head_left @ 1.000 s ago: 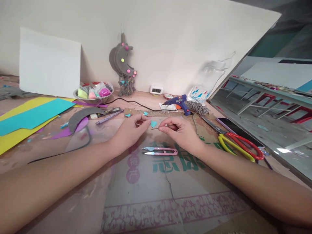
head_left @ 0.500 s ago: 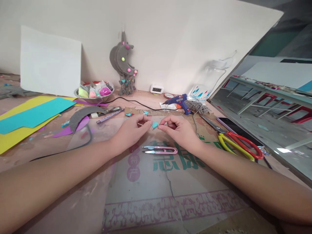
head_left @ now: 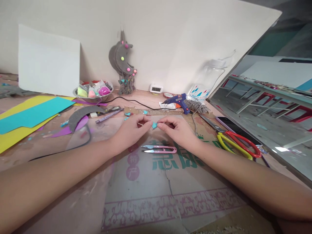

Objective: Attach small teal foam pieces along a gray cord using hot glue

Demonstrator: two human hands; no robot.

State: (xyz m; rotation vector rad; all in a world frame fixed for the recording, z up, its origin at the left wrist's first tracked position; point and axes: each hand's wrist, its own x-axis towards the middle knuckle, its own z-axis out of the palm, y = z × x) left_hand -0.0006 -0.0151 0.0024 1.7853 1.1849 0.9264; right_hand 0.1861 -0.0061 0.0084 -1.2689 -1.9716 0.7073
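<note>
Between my two hands is a small turquoise foam piece (head_left: 154,125), its exact outline too small to make out. My left hand (head_left: 134,129) pinches its left side with thumb and forefinger. From the other side, the thumb and forefinger of my right hand (head_left: 177,130) close on its right edge. Pink thread snips (head_left: 168,149) lie just below the hands on the printed sheet, blades pointing left. Several small turquoise pieces (head_left: 145,112) rest beyond my left hand near the cardboard edge.
A blue glue gun (head_left: 179,101) lies behind, beside grey yarn (head_left: 197,106). Red-and-yellow scissors (head_left: 237,143) and a phone (head_left: 237,130) are at right. A metal bowl of clay packets (head_left: 94,97), foam sheets (head_left: 36,112) and a grey crescent (head_left: 79,116) lie left. A moon ornament (head_left: 122,60) hangs behind.
My right fingertips have moved slightly left and now close on the turquoise piece's right edge. My left hand keeps its pinch. The view has shifted slightly.
</note>
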